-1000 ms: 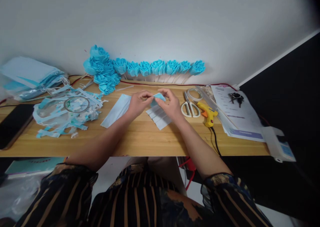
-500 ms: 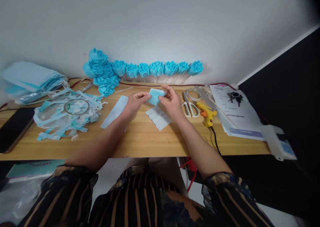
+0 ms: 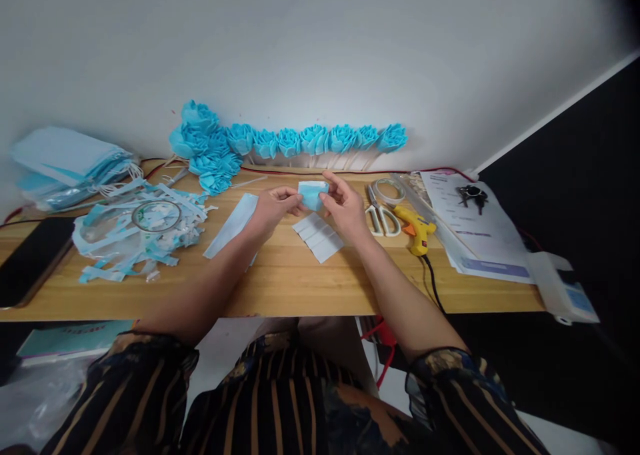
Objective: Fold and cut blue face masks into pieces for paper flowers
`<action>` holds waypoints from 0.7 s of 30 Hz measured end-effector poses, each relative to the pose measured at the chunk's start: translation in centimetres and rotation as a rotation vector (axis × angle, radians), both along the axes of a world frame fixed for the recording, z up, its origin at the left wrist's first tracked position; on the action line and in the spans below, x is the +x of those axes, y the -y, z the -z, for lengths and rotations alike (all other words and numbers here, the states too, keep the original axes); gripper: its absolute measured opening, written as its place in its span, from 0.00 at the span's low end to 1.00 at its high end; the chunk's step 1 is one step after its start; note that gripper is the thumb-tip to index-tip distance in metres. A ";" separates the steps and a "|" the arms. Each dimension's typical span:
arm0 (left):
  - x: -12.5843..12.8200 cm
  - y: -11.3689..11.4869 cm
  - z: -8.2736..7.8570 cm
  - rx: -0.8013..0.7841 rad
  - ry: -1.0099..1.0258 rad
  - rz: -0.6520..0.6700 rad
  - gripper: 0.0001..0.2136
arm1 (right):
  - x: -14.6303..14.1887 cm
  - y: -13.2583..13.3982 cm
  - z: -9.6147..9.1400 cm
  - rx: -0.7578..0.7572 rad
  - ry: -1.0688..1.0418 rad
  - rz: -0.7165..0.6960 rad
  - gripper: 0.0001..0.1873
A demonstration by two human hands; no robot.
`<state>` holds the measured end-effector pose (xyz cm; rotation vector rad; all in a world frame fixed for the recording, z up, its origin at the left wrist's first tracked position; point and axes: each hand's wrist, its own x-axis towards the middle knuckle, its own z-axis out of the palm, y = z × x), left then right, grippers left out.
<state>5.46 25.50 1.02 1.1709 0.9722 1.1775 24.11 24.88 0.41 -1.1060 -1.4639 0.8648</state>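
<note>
A small light-blue fabric piece (image 3: 312, 193) is held just above the wooden table (image 3: 280, 281), pinched from both sides. My left hand (image 3: 274, 208) grips its left edge with closed fingers. My right hand (image 3: 344, 205) pinches its right edge, its other fingers loosely spread. Directly below the hands lies a short row of white cut strips (image 3: 318, 235). A long pale-blue strip (image 3: 231, 224) lies flat to the left of my left hand.
Blue fabric flowers (image 3: 290, 141) line the wall. Scissors (image 3: 379, 216), a tape roll (image 3: 390, 189), a yellow glue gun (image 3: 416, 228) and papers with keys (image 3: 470, 225) lie right. A scrap pile with a ring (image 3: 145, 225), stacked masks (image 3: 65, 158) and a phone (image 3: 30, 258) lie left.
The folded blue piece was opened out flat between my hands and raised slightly off the white strips. Both hands stayed over the middle of the table.
</note>
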 end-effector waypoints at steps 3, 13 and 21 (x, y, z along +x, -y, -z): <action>0.1 -0.1 0.4 0.007 0.053 -0.004 0.20 | -0.1 -0.1 0.2 0.006 -0.034 0.002 0.30; 0.4 0.2 0.5 0.094 -0.043 -0.011 0.15 | 0.1 0.5 -0.8 0.061 0.081 -0.062 0.35; 1.0 0.9 0.4 0.120 -0.154 0.031 0.15 | -0.2 0.8 -1.1 0.059 0.100 -0.011 0.13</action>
